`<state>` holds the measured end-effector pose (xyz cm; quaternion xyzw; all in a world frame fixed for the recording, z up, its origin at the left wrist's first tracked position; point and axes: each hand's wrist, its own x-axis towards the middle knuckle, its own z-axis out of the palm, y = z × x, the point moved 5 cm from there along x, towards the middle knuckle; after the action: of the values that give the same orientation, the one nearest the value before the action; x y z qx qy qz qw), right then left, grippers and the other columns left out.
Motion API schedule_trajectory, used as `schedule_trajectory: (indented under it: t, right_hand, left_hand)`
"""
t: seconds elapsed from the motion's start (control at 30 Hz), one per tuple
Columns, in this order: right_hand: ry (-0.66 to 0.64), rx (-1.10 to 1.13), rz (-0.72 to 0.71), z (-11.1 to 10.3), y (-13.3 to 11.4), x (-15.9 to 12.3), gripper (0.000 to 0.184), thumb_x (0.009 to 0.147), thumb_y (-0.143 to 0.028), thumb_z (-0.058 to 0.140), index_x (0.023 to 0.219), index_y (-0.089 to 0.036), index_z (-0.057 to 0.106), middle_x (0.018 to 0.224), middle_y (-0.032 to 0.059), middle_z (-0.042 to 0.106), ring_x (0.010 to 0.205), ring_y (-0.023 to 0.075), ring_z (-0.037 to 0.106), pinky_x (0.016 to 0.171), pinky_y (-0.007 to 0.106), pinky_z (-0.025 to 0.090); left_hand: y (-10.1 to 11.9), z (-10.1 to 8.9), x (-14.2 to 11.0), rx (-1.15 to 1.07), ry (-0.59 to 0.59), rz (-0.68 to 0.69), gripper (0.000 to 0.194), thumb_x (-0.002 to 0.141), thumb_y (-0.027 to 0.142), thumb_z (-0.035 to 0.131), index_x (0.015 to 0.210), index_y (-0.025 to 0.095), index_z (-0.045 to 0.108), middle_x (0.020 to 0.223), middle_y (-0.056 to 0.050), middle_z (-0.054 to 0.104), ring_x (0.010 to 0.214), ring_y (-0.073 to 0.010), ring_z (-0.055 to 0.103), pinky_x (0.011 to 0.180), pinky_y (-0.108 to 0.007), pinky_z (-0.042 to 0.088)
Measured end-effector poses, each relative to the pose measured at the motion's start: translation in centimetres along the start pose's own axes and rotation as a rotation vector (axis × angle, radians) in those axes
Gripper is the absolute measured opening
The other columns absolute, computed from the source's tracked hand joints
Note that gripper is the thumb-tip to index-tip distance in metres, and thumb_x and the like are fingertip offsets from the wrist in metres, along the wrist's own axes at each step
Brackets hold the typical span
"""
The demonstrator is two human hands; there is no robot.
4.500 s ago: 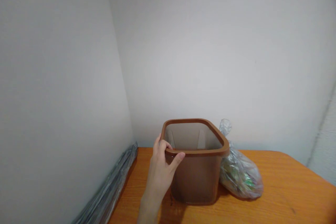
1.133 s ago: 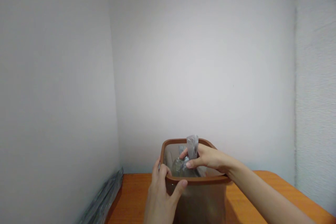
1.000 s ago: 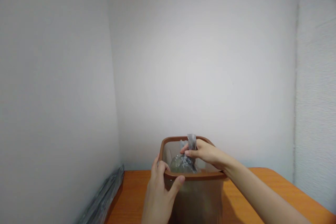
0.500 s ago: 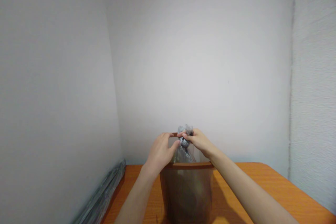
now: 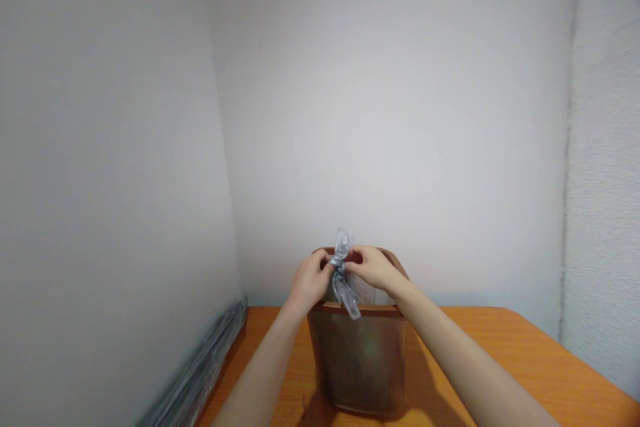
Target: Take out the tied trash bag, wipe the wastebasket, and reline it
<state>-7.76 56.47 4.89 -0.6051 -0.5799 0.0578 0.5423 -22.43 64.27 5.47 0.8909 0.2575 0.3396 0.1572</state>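
A brown see-through trash bin (image 5: 363, 360) stands on the table, and a clear greyish plastic bag (image 5: 344, 290) rises from it with its top gathered in a knot. One loose end of the bag sticks up and another hangs over the bin's front rim. My left hand (image 5: 311, 280) pinches the bag at the left side of the knot. From the right, my right hand (image 5: 373, 267) pinches it with thumb and fingers close to the knot. The bag's lower part is inside the bin and shows only dimly through the wall.
The orange-brown wooden table (image 5: 475, 340) reaches to a white wall (image 5: 390, 113) behind. Along the left wall lies a long bundle of folded grey plastic (image 5: 205, 363). A rough white wall (image 5: 605, 213) bounds the right side.
The bag's bunched top now spreads into two loose ends, one up and one down over the rim. My hands have come to either side of the knot, and the bin appears tilted slightly.
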Motion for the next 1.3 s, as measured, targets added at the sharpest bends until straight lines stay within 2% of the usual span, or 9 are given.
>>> schedule_trajectory:
  t: [0.2,0.5,0.63,0.7,0.83,1.1,1.2,1.27,1.3]
  right_hand:
    - [-0.122,-0.196,-0.1,1.1,-2.2,-1.2,0.017,0.068,-0.014,0.068,0.084,-0.018,0.069,0.081,0.0019,0.069,0.072,0.0169,0.058,0.067,0.025,0.04]
    - [0.031,-0.455,-0.006,-2.8,-0.4,-1.0,0.014,0.08,-0.016,0.054,0.081,-0.016,0.067,0.077,0.008,0.068,0.072,0.019,0.057,0.065,0.028,0.034]
    - [-0.112,-0.471,-0.125,-1.9,-1.1,-2.3,0.03,0.075,-0.015,0.064,0.104,-0.021,0.063,0.084,0.0018,0.069,0.073,0.0161,0.058,0.064,0.023,0.035]
    - [-0.176,-0.492,-0.166,-1.1,-1.4,-2.8,0.025,0.073,-0.019,0.069,0.097,-0.021,0.064,0.08,0.001,0.068,0.072,0.0165,0.058,0.063,0.024,0.034]
    - [-0.182,-0.546,-0.184,-0.6,-1.3,-2.9,0.005,0.078,-0.016,0.062,0.075,-0.019,0.062,0.077,0.0037,0.067,0.074,0.0179,0.057,0.067,0.026,0.033]
    - [0.071,-0.564,-0.062,-3.0,-1.2,-2.9,0.014,0.087,-0.014,0.047,0.088,-0.015,0.061,0.091,0.0114,0.066,0.088,0.0215,0.057,0.077,0.03,0.037]
    - [0.023,-0.526,-0.159,-2.3,-2.5,-3.2,0.025,0.081,-0.024,0.064,0.105,-0.018,0.06,0.108,0.0085,0.065,0.103,0.0224,0.055,0.088,0.03,0.038]
    - [-0.037,-0.508,-0.206,-1.7,-3.1,-3.5,0.034,0.072,-0.031,0.075,0.103,-0.021,0.063,0.105,0.0055,0.068,0.101,0.0233,0.057,0.087,0.029,0.039]
    - [-0.051,-0.505,-0.208,-1.6,-3.2,-3.5,0.028,0.072,-0.03,0.075,0.097,-0.021,0.066,0.099,0.0049,0.069,0.096,0.0233,0.059,0.084,0.029,0.039]
  left_hand:
    - [0.0,-0.3,-0.5,0.051,0.032,-0.08,0.014,0.089,0.028,0.05,0.08,0.02,0.058,0.079,-0.002,0.067,0.074,-0.0169,0.06,0.063,-0.024,0.037]
    - [0.2,-0.6,-0.9,0.177,0.02,-0.189,0.019,0.09,0.023,0.043,0.09,0.018,0.061,0.094,-0.014,0.07,0.087,-0.0262,0.065,0.072,-0.032,0.043]
    - [0.8,-0.3,-1.0,0.162,-0.034,-0.106,0.028,0.085,0.011,0.043,0.107,0.02,0.058,0.106,-0.011,0.07,0.093,-0.0233,0.065,0.074,-0.03,0.043]
    - [1.4,0.0,-1.1,0.14,-0.089,-0.018,0.026,0.081,0.011,0.05,0.101,0.022,0.06,0.104,-0.006,0.07,0.092,-0.0215,0.064,0.071,-0.027,0.041]
    - [2.2,0.3,-1.1,0.101,-0.179,0.102,0.015,0.073,0.031,0.071,0.08,0.022,0.062,0.085,-0.001,0.069,0.079,-0.0199,0.062,0.065,-0.026,0.039]
    - [1.0,-0.1,0.1,-0.02,-0.008,0.029,0.012,0.088,0.026,0.052,0.08,0.019,0.056,0.084,-0.002,0.066,0.083,-0.0177,0.059,0.075,-0.027,0.043]
    - [0.6,0.3,0.5,-0.087,-0.008,0.029,0.01,0.089,0.023,0.05,0.081,0.019,0.055,0.085,0.0,0.066,0.085,-0.0149,0.06,0.078,-0.025,0.045]
    - [0.2,0.5,0.7,-0.111,-0.008,0.013,0.011,0.091,0.022,0.05,0.082,0.019,0.055,0.084,0.001,0.065,0.083,-0.0138,0.06,0.077,-0.025,0.046]
    - [0.0,0.5,0.8,-0.115,-0.002,-0.003,0.011,0.091,0.022,0.05,0.082,0.018,0.056,0.083,0.001,0.065,0.082,-0.0136,0.06,0.076,-0.025,0.046]
